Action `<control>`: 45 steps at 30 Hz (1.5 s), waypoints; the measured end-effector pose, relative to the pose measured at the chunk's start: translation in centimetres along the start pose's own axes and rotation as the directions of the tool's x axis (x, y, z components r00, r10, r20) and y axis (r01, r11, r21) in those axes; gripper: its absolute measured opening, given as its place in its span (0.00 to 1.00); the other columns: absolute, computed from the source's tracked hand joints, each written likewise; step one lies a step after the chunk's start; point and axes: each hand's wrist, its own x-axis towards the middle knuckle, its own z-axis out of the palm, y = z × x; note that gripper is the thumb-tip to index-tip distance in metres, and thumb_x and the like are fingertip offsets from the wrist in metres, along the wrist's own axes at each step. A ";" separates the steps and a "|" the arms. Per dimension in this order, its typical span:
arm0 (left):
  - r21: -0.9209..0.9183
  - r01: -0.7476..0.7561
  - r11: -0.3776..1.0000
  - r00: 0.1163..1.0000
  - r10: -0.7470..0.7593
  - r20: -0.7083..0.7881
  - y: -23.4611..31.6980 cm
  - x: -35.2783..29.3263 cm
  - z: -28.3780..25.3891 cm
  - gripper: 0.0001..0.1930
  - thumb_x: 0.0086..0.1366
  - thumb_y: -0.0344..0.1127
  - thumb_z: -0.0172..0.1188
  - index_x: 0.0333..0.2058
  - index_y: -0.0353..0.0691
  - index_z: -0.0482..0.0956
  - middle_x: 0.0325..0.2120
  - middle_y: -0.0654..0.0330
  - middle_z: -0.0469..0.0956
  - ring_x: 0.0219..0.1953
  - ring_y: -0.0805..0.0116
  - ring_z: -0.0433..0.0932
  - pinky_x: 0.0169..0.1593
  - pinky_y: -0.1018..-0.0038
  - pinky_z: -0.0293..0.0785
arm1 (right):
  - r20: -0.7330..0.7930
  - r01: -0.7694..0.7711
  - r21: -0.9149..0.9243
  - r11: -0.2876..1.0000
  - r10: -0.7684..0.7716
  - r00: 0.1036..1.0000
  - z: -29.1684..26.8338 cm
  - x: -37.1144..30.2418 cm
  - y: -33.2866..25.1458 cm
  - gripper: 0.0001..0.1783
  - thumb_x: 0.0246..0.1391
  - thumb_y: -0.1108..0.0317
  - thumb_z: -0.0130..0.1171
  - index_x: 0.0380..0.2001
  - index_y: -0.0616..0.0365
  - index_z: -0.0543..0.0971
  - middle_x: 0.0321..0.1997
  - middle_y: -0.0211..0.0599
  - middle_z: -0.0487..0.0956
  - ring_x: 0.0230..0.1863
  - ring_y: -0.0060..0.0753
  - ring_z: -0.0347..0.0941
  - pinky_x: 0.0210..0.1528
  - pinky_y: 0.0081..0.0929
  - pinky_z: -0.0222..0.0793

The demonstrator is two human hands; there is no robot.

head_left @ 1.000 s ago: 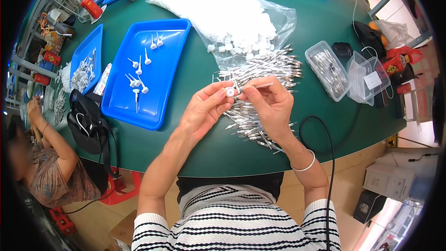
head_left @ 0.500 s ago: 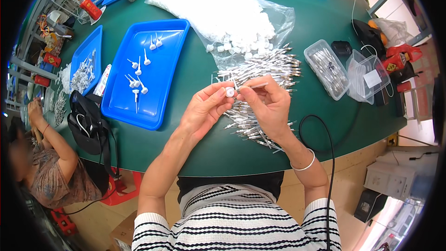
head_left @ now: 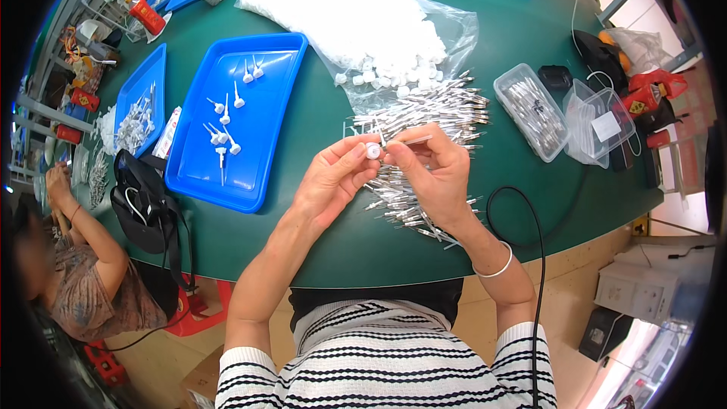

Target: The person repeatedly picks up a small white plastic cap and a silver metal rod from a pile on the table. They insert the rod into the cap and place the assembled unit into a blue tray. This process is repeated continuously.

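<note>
Between the thumb and fingers of my left hand (head_left: 333, 176) is a small white plastic cap (head_left: 372, 151). My right hand (head_left: 433, 174) pinches a thin metal-and-white rod (head_left: 415, 139), its tip close to the cap; whether the two touch I cannot tell. Beneath and beyond both hands lies a heap of similar slim rods (head_left: 447, 110). Farther off, white caps (head_left: 409, 68) spill from a large clear plastic bag (head_left: 333, 0). To the left, a blue tray (head_left: 261, 132) holds several caps with rods attached (head_left: 225, 115).
At the right stand a clear box of rods (head_left: 532, 110) and an empty-looking clear container (head_left: 602, 127). A black cable (head_left: 539, 257) hangs over the table edge. Left are a black bag (head_left: 144, 201), another blue tray (head_left: 155, 68) and a seated person (head_left: 98, 257).
Almost nothing differs. Both hands hold the same pose around the cap and rod; the whole view has shifted very slightly.
</note>
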 end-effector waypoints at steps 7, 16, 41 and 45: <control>0.021 0.005 1.000 1.000 -0.005 0.003 -0.1 0.1 -0.1 0.15 0.66 0.32 0.57 0.48 0.30 0.75 0.37 0.55 0.80 0.36 0.74 0.81 0.42 0.83 0.80 | 0.013 -0.004 -0.062 0.998 0.004 1.000 -0.1 0.2 -0.4 0.05 0.55 0.74 0.62 0.31 0.64 0.77 0.29 0.37 0.81 0.32 0.25 0.81 0.36 0.21 0.77; 0.025 0.022 0.999 1.000 -0.022 0.009 -0.2 0.2 -0.2 0.15 0.67 0.33 0.57 0.48 0.30 0.75 0.36 0.56 0.80 0.36 0.75 0.80 0.42 0.83 0.80 | 0.037 -0.006 -0.054 0.999 0.008 0.999 -0.4 0.3 -0.6 0.04 0.55 0.74 0.61 0.31 0.64 0.77 0.29 0.37 0.82 0.33 0.26 0.81 0.36 0.22 0.78; 0.095 -0.007 0.995 1.000 0.008 -0.005 -0.4 0.0 0.1 0.14 0.66 0.34 0.58 0.47 0.31 0.76 0.36 0.58 0.80 0.35 0.75 0.79 0.42 0.81 0.79 | 0.074 0.078 -0.220 0.972 -0.063 0.995 -0.5 0.4 -1.6 0.04 0.53 0.76 0.62 0.31 0.64 0.77 0.28 0.37 0.81 0.31 0.25 0.80 0.34 0.20 0.76; 0.186 -0.058 0.981 0.998 0.064 -0.027 -0.4 -0.2 0.4 0.13 0.66 0.33 0.58 0.45 0.31 0.77 0.35 0.58 0.80 0.34 0.75 0.80 0.41 0.81 0.80 | 0.086 0.104 -0.286 0.952 -0.083 0.993 -0.6 0.4 -1.8 0.05 0.51 0.76 0.63 0.31 0.65 0.78 0.28 0.37 0.80 0.30 0.24 0.80 0.33 0.20 0.76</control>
